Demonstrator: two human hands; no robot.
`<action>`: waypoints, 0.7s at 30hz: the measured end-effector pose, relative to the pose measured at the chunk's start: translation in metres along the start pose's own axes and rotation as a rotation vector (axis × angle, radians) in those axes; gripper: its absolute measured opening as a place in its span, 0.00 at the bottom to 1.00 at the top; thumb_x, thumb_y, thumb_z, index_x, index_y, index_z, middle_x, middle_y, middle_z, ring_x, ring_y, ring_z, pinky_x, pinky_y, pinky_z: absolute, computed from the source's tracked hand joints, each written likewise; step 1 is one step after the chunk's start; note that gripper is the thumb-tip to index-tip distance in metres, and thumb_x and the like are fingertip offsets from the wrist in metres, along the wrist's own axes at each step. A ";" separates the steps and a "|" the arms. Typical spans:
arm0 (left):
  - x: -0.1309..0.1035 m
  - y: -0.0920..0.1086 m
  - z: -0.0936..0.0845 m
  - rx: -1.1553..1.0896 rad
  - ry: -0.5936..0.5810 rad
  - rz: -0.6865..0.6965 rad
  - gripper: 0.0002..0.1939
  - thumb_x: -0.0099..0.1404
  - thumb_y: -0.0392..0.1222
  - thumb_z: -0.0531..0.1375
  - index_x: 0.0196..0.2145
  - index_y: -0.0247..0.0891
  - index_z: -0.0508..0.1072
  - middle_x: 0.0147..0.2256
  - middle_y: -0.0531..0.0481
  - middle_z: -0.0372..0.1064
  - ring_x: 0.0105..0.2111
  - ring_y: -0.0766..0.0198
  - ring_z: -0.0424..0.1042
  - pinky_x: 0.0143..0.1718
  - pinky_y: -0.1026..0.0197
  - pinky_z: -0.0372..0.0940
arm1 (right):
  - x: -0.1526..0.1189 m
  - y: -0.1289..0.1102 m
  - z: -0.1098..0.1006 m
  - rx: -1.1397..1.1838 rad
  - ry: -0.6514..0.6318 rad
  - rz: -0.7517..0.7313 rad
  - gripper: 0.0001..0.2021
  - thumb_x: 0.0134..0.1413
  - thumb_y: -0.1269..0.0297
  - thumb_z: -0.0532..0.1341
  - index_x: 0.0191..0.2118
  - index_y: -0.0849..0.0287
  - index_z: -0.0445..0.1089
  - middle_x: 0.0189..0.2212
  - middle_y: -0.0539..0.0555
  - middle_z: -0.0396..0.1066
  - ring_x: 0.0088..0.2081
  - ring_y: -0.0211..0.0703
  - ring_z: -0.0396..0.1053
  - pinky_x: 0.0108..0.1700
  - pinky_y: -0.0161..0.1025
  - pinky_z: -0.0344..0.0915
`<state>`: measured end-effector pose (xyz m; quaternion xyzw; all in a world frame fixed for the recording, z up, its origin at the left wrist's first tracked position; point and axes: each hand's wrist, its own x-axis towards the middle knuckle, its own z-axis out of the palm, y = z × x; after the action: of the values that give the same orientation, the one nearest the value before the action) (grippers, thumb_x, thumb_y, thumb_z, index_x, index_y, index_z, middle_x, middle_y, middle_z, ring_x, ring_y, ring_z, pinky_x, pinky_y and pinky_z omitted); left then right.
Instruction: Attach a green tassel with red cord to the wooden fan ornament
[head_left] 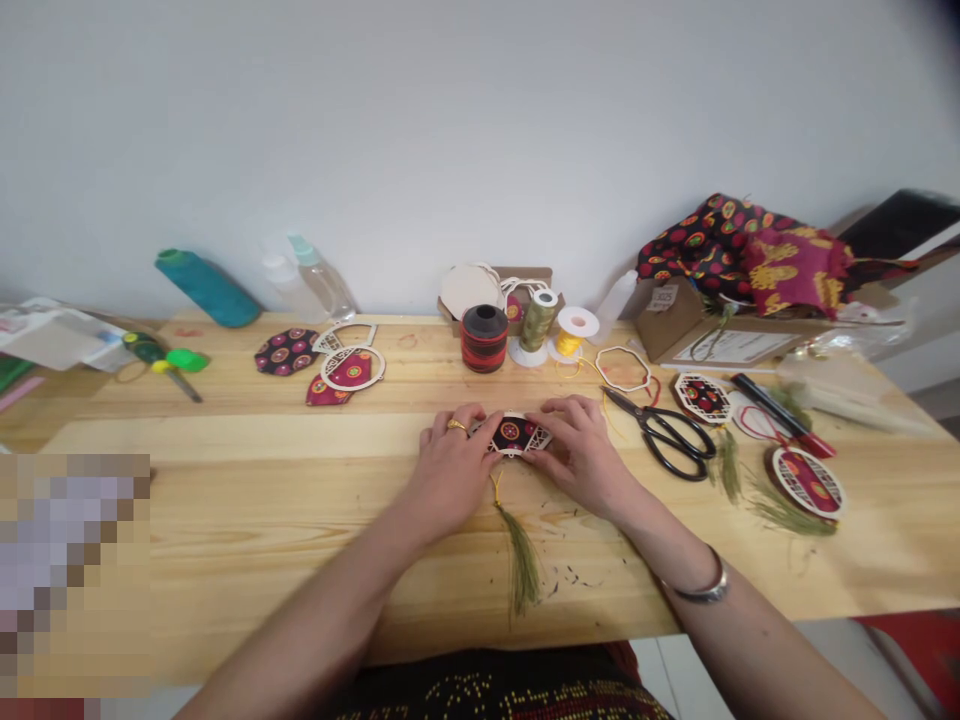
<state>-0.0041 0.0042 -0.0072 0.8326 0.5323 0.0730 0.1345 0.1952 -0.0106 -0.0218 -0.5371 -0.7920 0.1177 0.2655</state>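
Observation:
Between my two hands, on the wooden table, is a pendant (511, 434) with a pale cut-out frame over dark patterned fabric. My left hand (450, 465) has its fingers closed on the left edge. The right edge is pinched by the thumb and fingers of my right hand (581, 455). A green tassel (521, 560) on a yellow cord lies below the pendant, toward me. Small dark scraps are scattered beside it. Black-handled scissors (667, 430) lie to the right of my right hand.
Thread spools (485, 340) and a small box stand along the wall. Finished pendants (808, 482) and a marker (784, 415) lie at right, before a cardboard box (675, 330) of fabric. Fabric pieces (287, 352), loose frames (352, 368), a teal cone (210, 288) and a screwdriver (161, 362) sit at left.

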 end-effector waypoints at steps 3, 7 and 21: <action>0.000 -0.001 -0.001 -0.018 -0.019 -0.014 0.22 0.67 0.41 0.51 0.58 0.43 0.63 0.54 0.42 0.60 0.49 0.49 0.59 0.48 0.47 0.58 | 0.000 -0.001 -0.001 0.005 -0.001 0.003 0.18 0.55 0.57 0.62 0.51 0.56 0.69 0.47 0.60 0.65 0.52 0.55 0.55 0.53 0.55 0.59; 0.001 -0.001 -0.001 -0.038 -0.025 -0.016 0.21 0.68 0.42 0.50 0.58 0.44 0.63 0.53 0.43 0.61 0.50 0.50 0.59 0.49 0.48 0.58 | 0.001 -0.003 -0.002 0.009 -0.005 0.007 0.18 0.54 0.58 0.63 0.50 0.57 0.70 0.47 0.60 0.65 0.52 0.55 0.55 0.53 0.55 0.59; 0.003 0.004 -0.008 -0.035 -0.033 -0.055 0.21 0.67 0.42 0.52 0.56 0.40 0.66 0.53 0.41 0.62 0.50 0.49 0.61 0.48 0.47 0.58 | 0.003 -0.004 -0.002 0.006 -0.015 0.025 0.18 0.54 0.59 0.63 0.50 0.55 0.69 0.47 0.59 0.65 0.51 0.53 0.56 0.53 0.54 0.60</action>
<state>-0.0011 0.0068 0.0012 0.8163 0.5513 0.0648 0.1596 0.1925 -0.0097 -0.0170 -0.5452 -0.7869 0.1272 0.2597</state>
